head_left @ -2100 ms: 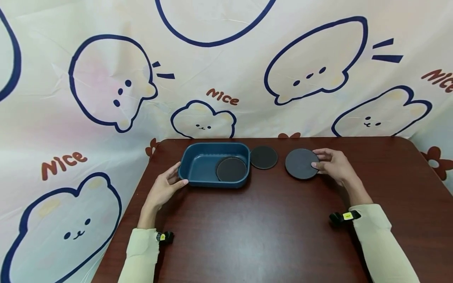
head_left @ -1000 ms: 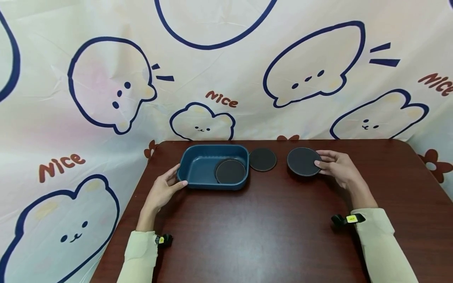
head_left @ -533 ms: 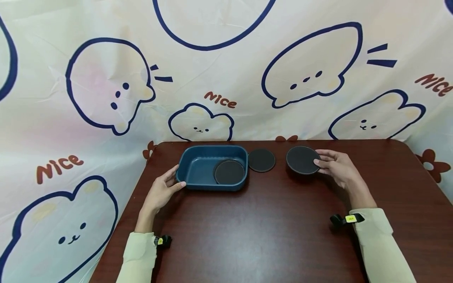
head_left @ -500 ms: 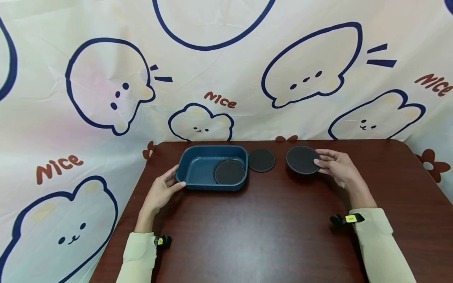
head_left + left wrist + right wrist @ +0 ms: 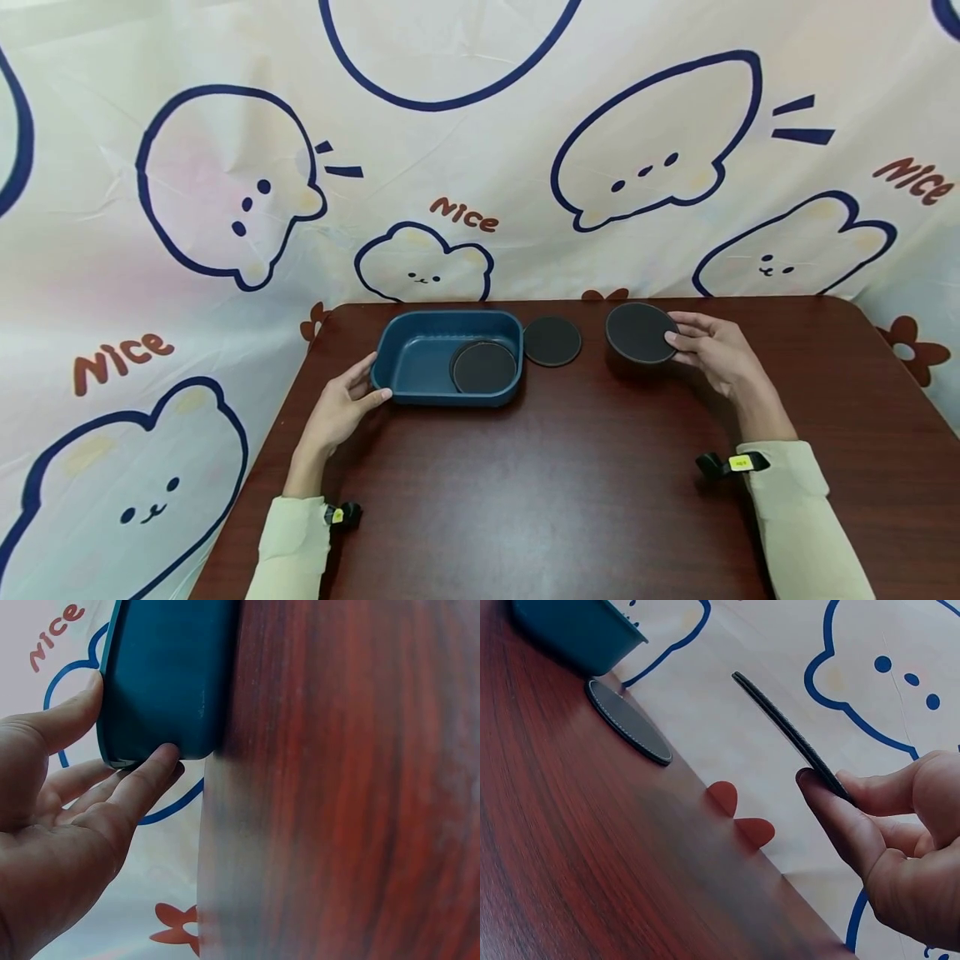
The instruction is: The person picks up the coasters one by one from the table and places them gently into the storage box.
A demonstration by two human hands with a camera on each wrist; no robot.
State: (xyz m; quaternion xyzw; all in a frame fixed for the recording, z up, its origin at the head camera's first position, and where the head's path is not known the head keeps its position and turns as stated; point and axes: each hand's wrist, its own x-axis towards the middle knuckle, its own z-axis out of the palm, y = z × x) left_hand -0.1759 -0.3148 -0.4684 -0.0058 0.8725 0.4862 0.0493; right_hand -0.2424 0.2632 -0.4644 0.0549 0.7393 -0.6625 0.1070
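In the head view, my left hand (image 5: pixel 335 415) grips the near left corner of a blue rectangular tub (image 5: pixel 405 400). Its thumb (image 5: pixel 79 712) lies at the rim, and fingers touch the end wall in the left wrist view. A round black coaster (image 5: pixel 483 367) lies inside the tub's right half. Another black coaster (image 5: pixel 552 341) rests on the table right beside the tub. My right hand (image 5: pixel 716 354) pinches the edge of a third coaster (image 5: pixel 640 332), thumb on top and fingers beneath. The right wrist view shows this held coaster (image 5: pixel 791 735) edge-on, above the table.
The dark red-brown wooden table (image 5: pixel 525 500) spreads out in front of both arms. Behind it hangs a pale cloth backdrop (image 5: pixel 525 150) with cartoon outlines. A small black camera (image 5: pixel 345 515) sits on the left wrist, another camera (image 5: pixel 731 464) on the right.
My right hand has lifted its coaster a little off the table, and the coaster's tilt has shifted. The left hand keeps its place on the tub; the whole view has drifted slightly.
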